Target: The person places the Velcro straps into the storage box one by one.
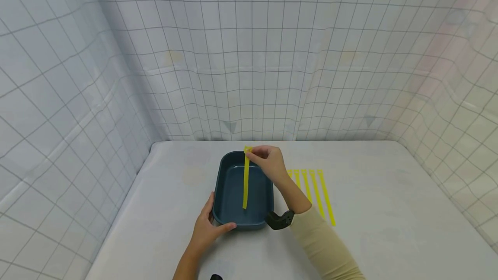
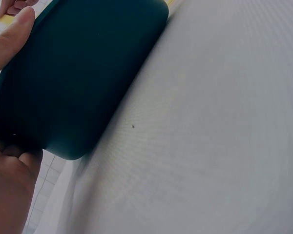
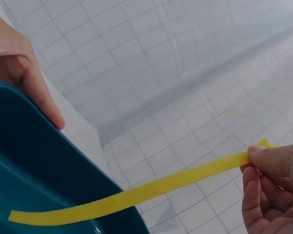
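Note:
A dark teal rectangular tub (image 1: 228, 189) with rounded corners stands on the table. My left hand (image 1: 205, 228) holds it at the near left corner, thumb on the near rim and fingers along the left side. The left wrist view shows the tub's outer wall (image 2: 83, 73) between thumb and fingers. Over the tub, my right hand (image 1: 271, 163) pinches a yellow cable strap (image 1: 246, 185) by its wider end between thumb and fingers. The strap hangs down across the tub's opening; in the right wrist view its free end lies over the inside.
Several more yellow straps (image 1: 327, 198) lie side by side on the white table (image 1: 389, 211), right of the tub and partly behind the right forearm. A black band (image 1: 280, 220) is on the right wrist. White grid-patterned curtains (image 1: 249, 77) surround the table at the back and sides.

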Action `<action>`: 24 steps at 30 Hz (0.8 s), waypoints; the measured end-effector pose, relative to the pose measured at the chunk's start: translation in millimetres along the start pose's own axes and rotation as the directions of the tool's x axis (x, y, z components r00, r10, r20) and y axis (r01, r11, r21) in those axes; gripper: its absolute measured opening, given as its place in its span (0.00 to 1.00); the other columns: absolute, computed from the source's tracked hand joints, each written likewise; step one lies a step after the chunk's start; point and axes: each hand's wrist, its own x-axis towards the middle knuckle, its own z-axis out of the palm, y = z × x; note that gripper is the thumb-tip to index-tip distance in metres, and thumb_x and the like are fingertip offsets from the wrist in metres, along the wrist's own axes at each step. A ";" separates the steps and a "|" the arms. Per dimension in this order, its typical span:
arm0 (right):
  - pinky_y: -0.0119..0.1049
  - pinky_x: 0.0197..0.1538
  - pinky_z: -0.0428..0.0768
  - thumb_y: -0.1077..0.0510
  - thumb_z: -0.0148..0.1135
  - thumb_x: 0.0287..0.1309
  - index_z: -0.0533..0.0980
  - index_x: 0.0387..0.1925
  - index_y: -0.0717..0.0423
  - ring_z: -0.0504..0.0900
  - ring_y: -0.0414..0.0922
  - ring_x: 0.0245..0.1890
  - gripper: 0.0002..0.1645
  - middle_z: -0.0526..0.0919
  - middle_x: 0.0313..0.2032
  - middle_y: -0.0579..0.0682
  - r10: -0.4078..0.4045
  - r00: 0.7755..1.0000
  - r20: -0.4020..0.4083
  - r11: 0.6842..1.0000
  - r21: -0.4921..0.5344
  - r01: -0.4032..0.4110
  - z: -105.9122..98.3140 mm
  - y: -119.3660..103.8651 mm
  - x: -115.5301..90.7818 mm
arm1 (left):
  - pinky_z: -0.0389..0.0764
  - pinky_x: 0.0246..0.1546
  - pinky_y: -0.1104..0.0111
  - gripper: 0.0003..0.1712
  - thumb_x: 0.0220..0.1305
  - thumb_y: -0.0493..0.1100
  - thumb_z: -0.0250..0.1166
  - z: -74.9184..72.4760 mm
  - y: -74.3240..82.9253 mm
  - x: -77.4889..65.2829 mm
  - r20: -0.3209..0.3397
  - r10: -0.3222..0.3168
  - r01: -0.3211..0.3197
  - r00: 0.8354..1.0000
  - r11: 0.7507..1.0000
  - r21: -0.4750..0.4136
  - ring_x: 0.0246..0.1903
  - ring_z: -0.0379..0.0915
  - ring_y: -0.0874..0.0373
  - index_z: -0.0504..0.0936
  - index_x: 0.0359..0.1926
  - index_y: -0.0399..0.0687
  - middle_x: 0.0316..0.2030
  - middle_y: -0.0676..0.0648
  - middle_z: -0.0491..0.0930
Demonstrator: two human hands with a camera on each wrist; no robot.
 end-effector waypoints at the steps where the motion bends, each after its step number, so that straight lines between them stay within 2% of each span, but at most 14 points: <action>1: 0.31 0.37 0.79 0.64 0.65 0.52 0.79 0.36 0.72 0.81 0.48 0.33 0.12 0.82 0.34 0.61 -0.002 1.000 0.002 1.000 0.005 0.002 2.2 1.4 0.1 | 0.56 0.60 0.61 0.62 0.42 0.47 0.76 0.3 -0.9 0.2 -0.003 0.007 -0.007 1.000 1.000 -0.001 0.67 0.43 0.48 0.45 0.71 0.41 0.69 0.41 0.46; 5: 0.34 0.38 0.80 0.63 0.66 0.52 0.80 0.36 0.70 0.81 0.44 0.32 0.12 0.83 0.33 0.57 -0.004 1.000 0.012 1.000 0.006 0.004 10.2 11.2 0.4 | 0.56 0.60 0.60 0.62 0.43 0.47 0.76 0.2 -0.1 0.1 -0.003 0.014 -0.014 1.000 1.000 0.012 0.67 0.44 0.46 0.45 0.71 0.41 0.69 0.39 0.46; 10: 0.32 0.38 0.80 0.61 0.65 0.53 0.80 0.36 0.68 0.80 0.41 0.31 0.12 0.83 0.33 0.54 0.011 0.999 0.043 1.000 0.009 -0.012 17.9 16.9 -1.7 | 0.56 0.60 0.60 0.61 0.44 0.45 0.75 -1.7 5.4 -0.9 0.011 -0.013 0.012 1.000 1.000 0.017 0.67 0.44 0.46 0.45 0.71 0.39 0.69 0.38 0.46; 16: 0.33 0.40 0.79 0.60 0.65 0.53 0.80 0.37 0.68 0.80 0.42 0.32 0.13 0.83 0.33 0.55 0.049 0.998 0.044 0.996 0.067 -0.052 24.3 22.5 -3.3 | 0.55 0.60 0.60 0.61 0.44 0.41 0.75 -3.9 10.9 -1.9 0.020 -0.029 0.029 0.999 1.000 -0.007 0.67 0.43 0.45 0.44 0.70 0.36 0.69 0.37 0.45; 24: 0.34 0.38 0.80 0.57 0.66 0.53 0.80 0.35 0.66 0.81 0.44 0.31 0.14 0.83 0.32 0.53 -0.024 0.998 0.058 0.994 0.107 0.018 29.3 33.2 -5.6 | 0.56 0.60 0.60 0.61 0.43 0.47 0.76 -0.3 -1.2 1.4 0.004 0.014 -0.013 1.000 1.000 -0.007 0.67 0.44 0.47 0.46 0.71 0.39 0.69 0.40 0.46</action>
